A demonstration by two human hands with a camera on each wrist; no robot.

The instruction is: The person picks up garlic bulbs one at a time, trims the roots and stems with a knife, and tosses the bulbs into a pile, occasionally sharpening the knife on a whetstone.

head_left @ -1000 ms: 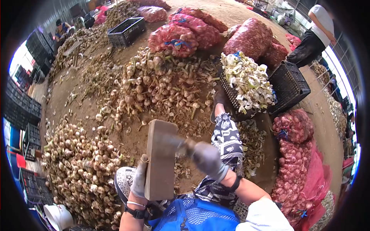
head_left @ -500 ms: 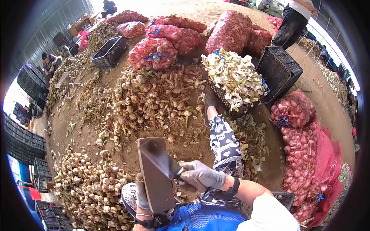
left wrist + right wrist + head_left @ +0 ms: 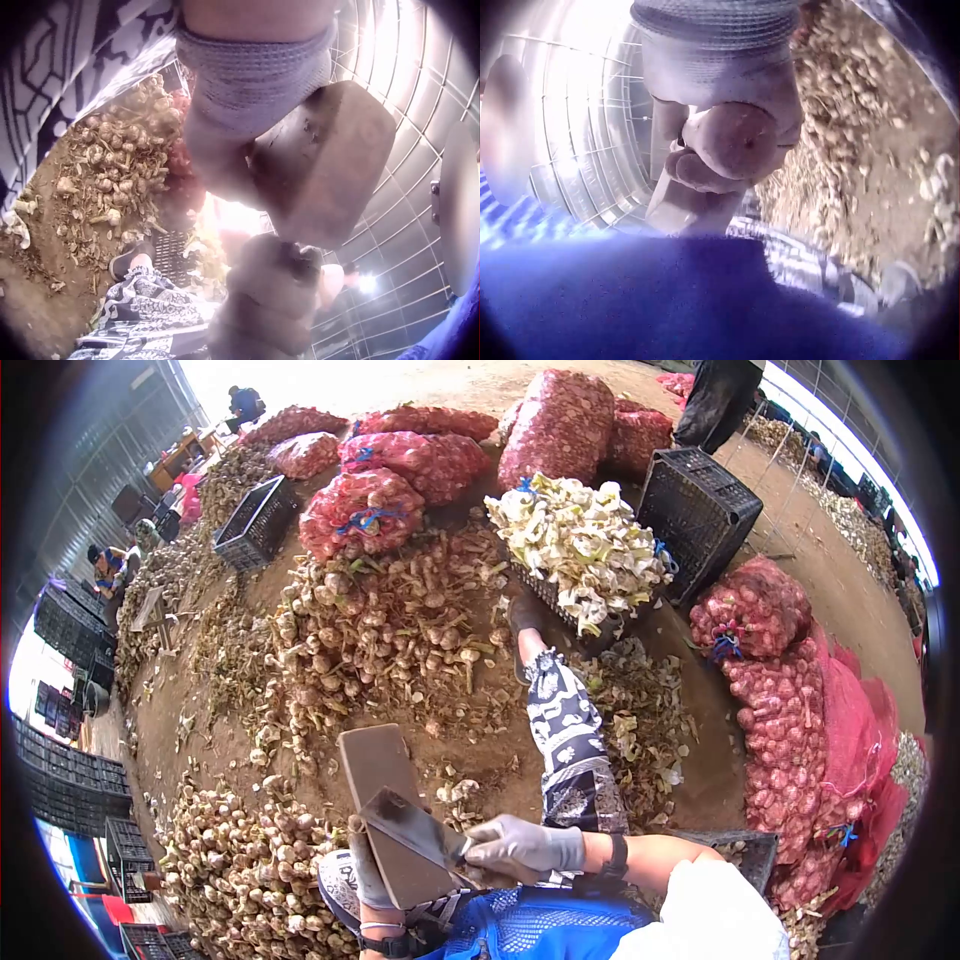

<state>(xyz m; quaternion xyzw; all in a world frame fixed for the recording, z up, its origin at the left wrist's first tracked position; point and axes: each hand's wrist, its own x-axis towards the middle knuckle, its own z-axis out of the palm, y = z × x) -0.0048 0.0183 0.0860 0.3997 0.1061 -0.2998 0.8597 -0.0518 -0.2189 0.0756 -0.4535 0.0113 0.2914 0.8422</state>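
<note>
Over the lap, the left hand (image 3: 369, 872) clamps the whetstone (image 3: 376, 762) by its side; across it lies a broad-bladed knife (image 3: 406, 826), handle (image 3: 739, 142) wrapped in the right hand (image 3: 522, 847). Heavy, rigid block, I'd judge: hold its sides. Stiff steel: handle only!

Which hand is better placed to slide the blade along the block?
Probably the right hand: it grips the handle of the blade, which lies over the block. The left hand is occupied, holding the block at its side.
</note>
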